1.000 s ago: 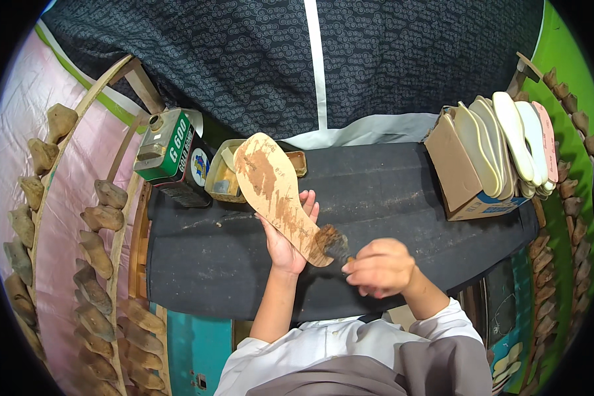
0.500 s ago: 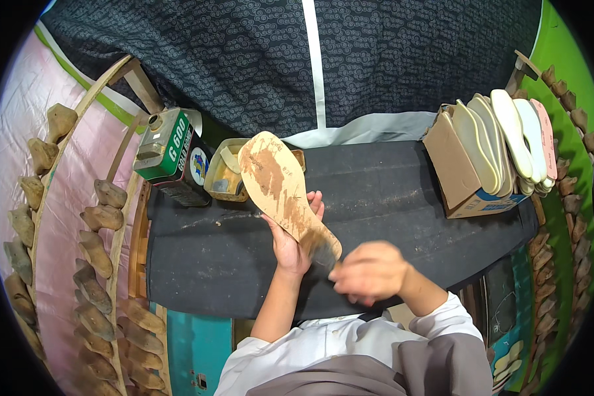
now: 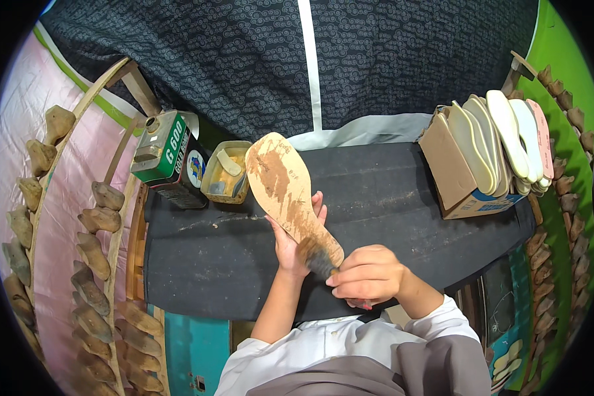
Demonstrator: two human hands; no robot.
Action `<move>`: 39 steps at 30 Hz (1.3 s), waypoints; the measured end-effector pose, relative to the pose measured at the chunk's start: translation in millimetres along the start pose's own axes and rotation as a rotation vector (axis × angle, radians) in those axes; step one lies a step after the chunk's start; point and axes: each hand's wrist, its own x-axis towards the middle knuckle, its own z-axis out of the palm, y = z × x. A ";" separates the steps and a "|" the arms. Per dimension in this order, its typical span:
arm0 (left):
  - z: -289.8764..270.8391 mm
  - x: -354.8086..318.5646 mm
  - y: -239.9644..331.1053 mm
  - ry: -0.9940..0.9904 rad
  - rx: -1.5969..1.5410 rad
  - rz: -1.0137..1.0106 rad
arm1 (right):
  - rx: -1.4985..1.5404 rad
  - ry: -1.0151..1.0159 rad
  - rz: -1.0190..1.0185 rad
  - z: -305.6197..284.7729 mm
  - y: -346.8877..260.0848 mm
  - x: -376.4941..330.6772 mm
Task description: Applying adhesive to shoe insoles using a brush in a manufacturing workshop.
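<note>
Lettered large in white down the side of a green-and-black metal can (image 3: 157,157) near the far left corner of the black worktop (image 3: 376,198), beside a round white emblem (image 3: 196,169). Printed in blue low on a cardboard box (image 3: 445,166) near the far right corner. Marked small and indistinctly on the tan insole (image 3: 296,193) and a pink insole (image 3: 542,135).

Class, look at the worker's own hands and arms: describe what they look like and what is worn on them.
The left hand and right hand are bare, with no gloves, and no watch or bracelet shows at either wrist. Both forearms are uncovered up to loose white sleeves, the left sleeve and right sleeve. A grey-brown garment lies over the white.
</note>
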 end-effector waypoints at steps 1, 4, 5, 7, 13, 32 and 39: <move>-1.9 0.1 0.1 -0.034 -0.052 -0.012 | 0.011 0.020 0.016 -0.3 2.6 -2.7; -2.5 1.5 0.9 -0.051 0.096 0.018 | -0.104 0.104 0.018 -12.7 11.3 -2.3; -3.0 1.0 0.3 -0.049 0.095 0.020 | -0.145 0.151 0.059 -11.8 10.5 -3.9; -2.5 1.1 -0.4 -0.063 0.094 0.000 | -0.148 0.087 0.022 -11.8 5.7 -0.2; -10.4 -0.8 -1.9 -0.111 0.232 -0.058 | -0.181 0.129 0.018 -16.3 13.9 -5.2; -28.5 -5.9 -11.8 -0.304 0.282 -0.257 | -0.345 0.216 0.010 -37.6 17.2 -5.5; -16.5 -6.3 -10.0 -0.130 0.412 -0.271 | -0.240 0.043 -0.054 -33.7 10.2 -1.0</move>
